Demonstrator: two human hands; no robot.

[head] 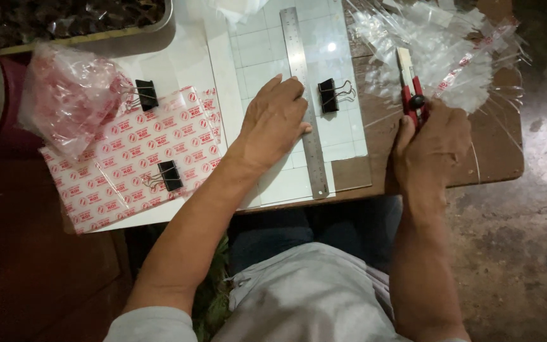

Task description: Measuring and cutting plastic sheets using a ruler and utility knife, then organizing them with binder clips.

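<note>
The metal tray (96,31) and steel ruler (304,95) are cut off by the top edge.

A small brown wooden table (495,149) carries everything; under the left hand (275,123) lies a pale gridded cutting mat (257,54), with a steel ruler (305,101) on it, running lengthwise just right of that hand's fingers; a black binder clip (328,95) sits between the two hands, beside the ruler; left of the left hand lies a stack of red-printed clear plastic sheets (134,161), pinned by two more black binder clips (169,175); beyond the right hand (432,149) lies a heap of clear plastic strips (438,50).
</note>
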